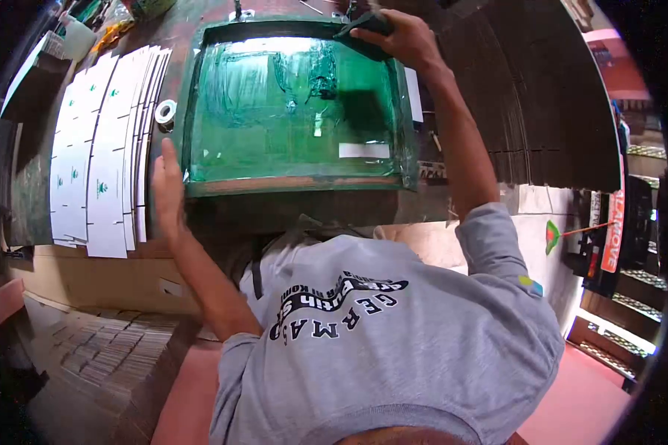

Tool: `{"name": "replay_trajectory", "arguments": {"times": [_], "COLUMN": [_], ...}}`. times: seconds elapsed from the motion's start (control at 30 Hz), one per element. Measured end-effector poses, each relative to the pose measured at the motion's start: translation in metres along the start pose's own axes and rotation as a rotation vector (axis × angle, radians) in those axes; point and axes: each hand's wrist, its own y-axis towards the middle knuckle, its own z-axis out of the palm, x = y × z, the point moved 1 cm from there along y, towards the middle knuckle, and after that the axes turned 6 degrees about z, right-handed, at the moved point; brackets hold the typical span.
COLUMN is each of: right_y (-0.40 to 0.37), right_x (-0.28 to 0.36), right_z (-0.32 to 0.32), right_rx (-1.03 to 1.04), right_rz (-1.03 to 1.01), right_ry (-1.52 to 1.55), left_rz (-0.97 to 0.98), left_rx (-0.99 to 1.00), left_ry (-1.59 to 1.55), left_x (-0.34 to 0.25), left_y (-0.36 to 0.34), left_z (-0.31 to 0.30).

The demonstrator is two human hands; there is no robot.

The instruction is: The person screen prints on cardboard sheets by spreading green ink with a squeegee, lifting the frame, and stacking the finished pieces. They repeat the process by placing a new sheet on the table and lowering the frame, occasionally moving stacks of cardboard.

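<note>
A framed screen (274, 141) with a green, translucent mesh lies on the table, wet green ink smeared over its upper half. At its top right corner my right hand (404, 41) grips a dark green squeegee (367, 35). My left hand (168, 185) is beside the frame's lower left edge, fingers extended and slightly blurred, holding nothing. A roll of tape (165, 112) sits just above that hand. Left of it are stacked white printed sheets (104, 156) with small green logos.
Dark cardboard sheets (527, 96) are piled at the right. A white bottle (78, 38) and a black box (33, 93) stand at the upper left. Bundled flat cardboard (111, 356) lies low at the left. Metal hinges hold the frame's top edge.
</note>
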Motion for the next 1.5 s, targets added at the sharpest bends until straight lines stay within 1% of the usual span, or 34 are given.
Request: {"name": "replay_trajectory", "arguments": {"times": [0.03,0.07,0.1,0.13,0.17,0.2,0.23,0.27,0.3,0.33,0.37,0.4,0.47,0.5,0.53,0.6,0.63,0.67,0.77,0.83,0.87,0.97,1.07,1.13,1.17,1.23,1.33,1.37,1.4,1.47,1.5], "right_y": [0.01,0.016,0.021,0.021,0.018,0.012,-0.003,-0.017,-0.032,-0.051,-0.068,-0.083,-0.11,-0.115,-0.111,-0.092,-0.074,-0.056,-0.004,0.021,0.028,0.025,-0.013,-0.042,-0.06,-0.083,-0.081,-0.065,-0.05,-0.025,-0.011], "right_x": [-0.018,-0.026,-0.032,-0.036,-0.037,-0.039,-0.032,-0.024,-0.017,-0.011,-0.005,0.0,0.015,0.018,0.018,0.019,0.009,0.002,-0.022,-0.032,-0.038,-0.041,-0.03,-0.014,-0.005,0.007,0.016,0.018,0.021,0.036,0.048], "right_z": [0.018,0.031,0.042,0.053,0.061,0.068,0.069,0.068,0.067,0.063,0.058,0.053,0.041,0.038,0.035,0.023,0.021,0.02,0.035,0.048,0.057,0.072,0.063,0.05,0.041,0.029,0.024,0.02,0.015,0.023,0.031], "right_rx": [-0.008,-0.004,-0.029,-0.051,-0.079,-0.069,-0.126,-0.179,-0.184,-0.166,-0.138,-0.114,-0.106,-0.111,-0.108,-0.014,0.125,0.177,0.155,0.015,0.021,-0.002,0.004,-0.003,0.001,0.11,0.1,0.239,0.454,0.501,0.51], "right_rz": [-0.129,-0.14,-0.227,-0.312,-0.369,-0.372,-0.369,-0.368,-0.377,-0.379,-0.356,-0.331,-0.324,-0.322,-0.324,-0.309,-0.261,-0.253,-0.247,-0.343,-0.349,-0.36,-0.356,-0.337,-0.34,-0.221,-0.243,-0.164,0.071,0.073,0.04], "right_ry": [-0.04,-0.047,-0.134,-0.218,-0.159,-0.16,-0.166,-0.173,-0.156,-0.16,-0.17,-0.181,-0.168,-0.146,-0.151,-0.107,-0.072,0.042,-0.026,-0.138,-0.136,-0.135,-0.189,0.008,0.004,-0.084,-0.062,-0.019,-0.027,-0.002,0.007], "left_rz": [-0.265,-0.53,-0.503,-0.514,-0.527,-0.539,-0.505,-0.487,-0.456,-0.421,-0.399,-0.407,-0.353,-0.373,-0.376,-0.335,-0.336,-0.353,-0.379,-0.386,-0.372,-0.362,-0.383,-0.367,-0.373,-0.39,-0.402,-0.396,-0.404,-0.393,-0.349], "left_rx": [0.196,0.391,0.299,0.298,0.283,0.271,0.216,0.221,0.149,0.079,0.084,0.09,0.019,0.031,0.032,0.016,0.012,0.037,0.047,0.039,0.022,0.011,0.022,0.029,0.013,0.013,0.011,0.02,0.006,0.078,0.06], "left_ry": [-0.05,-0.103,-0.102,-0.105,-0.075,-0.044,-0.057,-0.01,0.033,0.077,0.151,0.146,0.134,0.144,0.139,0.128,0.127,0.137,0.146,0.144,0.134,0.123,0.122,0.123,0.13,0.123,0.096,0.082,0.083,0.033,0.052], "left_x": [0.005,0.008,-0.002,-0.007,-0.011,-0.012,-0.004,-0.003,0.003,0.009,0.005,0.004,-0.001,-0.004,-0.004,-0.005,-0.005,-0.005,-0.005,-0.005,-0.005,-0.003,-0.005,-0.001,-0.001,-0.005,-0.005,-0.004,-0.004,-0.005,-0.001], "left_y": [-0.001,-0.004,-0.003,-0.001,0.003,0.006,0.005,0.006,0.002,-0.004,-0.005,-0.005,-0.006,-0.005,-0.005,-0.005,-0.005,-0.006,-0.008,-0.009,-0.009,-0.01,-0.01,-0.007,-0.008,-0.007,-0.008,-0.009,-0.009,-0.007,-0.009], "left_z": [0.002,0.005,0.004,0.002,0.001,0.004,0.011,0.015,0.026,0.036,0.037,0.037,0.034,0.033,0.033,0.033,0.032,0.031,0.03,0.03,0.029,0.029,0.029,0.031,0.033,0.033,0.032,0.031,0.029,0.025,0.027]}}
